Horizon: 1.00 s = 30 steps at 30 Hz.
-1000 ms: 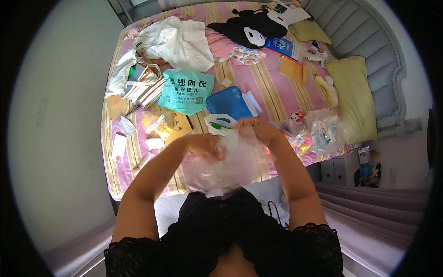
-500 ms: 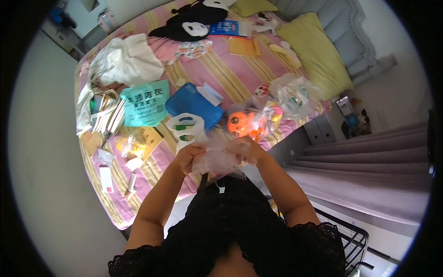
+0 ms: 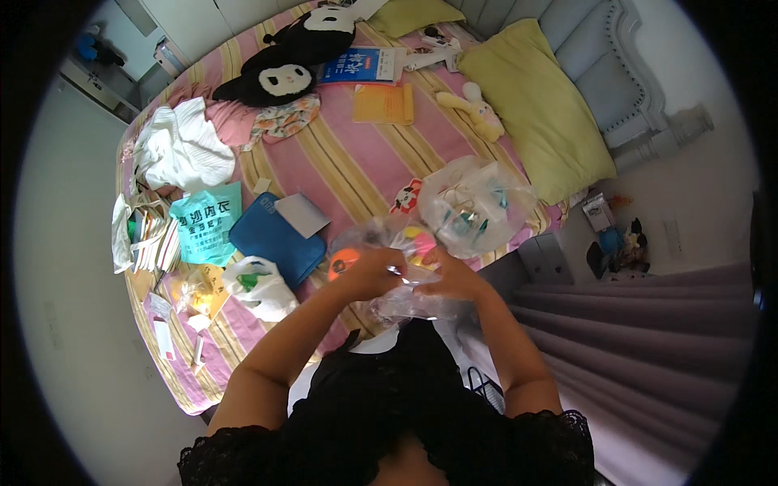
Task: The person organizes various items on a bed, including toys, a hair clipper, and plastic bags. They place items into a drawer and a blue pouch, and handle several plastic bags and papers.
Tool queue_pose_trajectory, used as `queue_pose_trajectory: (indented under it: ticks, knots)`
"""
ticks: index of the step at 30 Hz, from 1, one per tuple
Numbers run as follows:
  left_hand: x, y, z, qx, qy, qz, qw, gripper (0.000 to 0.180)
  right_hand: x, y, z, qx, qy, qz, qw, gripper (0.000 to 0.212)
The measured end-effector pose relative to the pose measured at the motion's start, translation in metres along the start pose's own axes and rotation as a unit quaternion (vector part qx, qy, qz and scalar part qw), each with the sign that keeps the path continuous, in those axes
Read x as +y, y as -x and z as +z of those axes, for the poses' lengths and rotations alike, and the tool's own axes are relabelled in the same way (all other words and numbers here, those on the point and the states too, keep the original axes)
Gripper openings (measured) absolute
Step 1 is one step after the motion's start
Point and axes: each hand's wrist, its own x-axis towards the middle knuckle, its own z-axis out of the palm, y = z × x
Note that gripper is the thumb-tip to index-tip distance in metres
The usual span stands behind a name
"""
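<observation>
A crumpled clear plastic bag (image 3: 412, 304) hangs between my hands at the bed's near edge. My left hand (image 3: 373, 274) is closed on it in a fist. My right hand (image 3: 450, 277) pinches its other side, with the fingertips partly lost in the shiny film. Just beyond my hands lies an orange toy (image 3: 344, 261) in clear wrapping, partly covered by my left hand. A pink-and-yellow item (image 3: 419, 241) shows behind my fingers. Farther right sits a larger clear bag (image 3: 478, 206) with white and teal things inside.
On the striped bed lie a blue pouch (image 3: 271, 235), a white bag with green print (image 3: 261, 287), a teal bag (image 3: 207, 223), white clothing (image 3: 182, 146), black plush toys (image 3: 279, 77), a yellow envelope (image 3: 383, 104) and a green pillow (image 3: 539, 113). Purple curtains (image 3: 632, 340) hang at right.
My view has turned, so the bed's things sit farther left. My hands and the plastic bag have moved over to the wrapped orange toy, and my left hand now partly covers it.
</observation>
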Motion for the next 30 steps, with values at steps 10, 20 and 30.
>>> queue_pose_trajectory:
  ticks: [10, 20, 30]
  knots:
    - [-0.033, -0.162, 0.066, 0.162, 0.116, -0.051, 0.979, 0.032, 0.098, 0.002, -0.225, 0.402, -0.022, 0.029, 0.915, 0.023]
    - [-0.084, -0.223, 0.094, -0.166, -0.338, -0.309, 0.873, 0.032, 0.125, -0.107, -0.21, 0.007, 0.159, 0.05, 0.986, 0.019]
    - [0.002, -0.175, 0.043, -0.023, -0.284, 0.088, 0.954, 0.013, 0.15, -0.19, -0.117, -0.124, 0.473, 0.029, 0.872, 0.028]
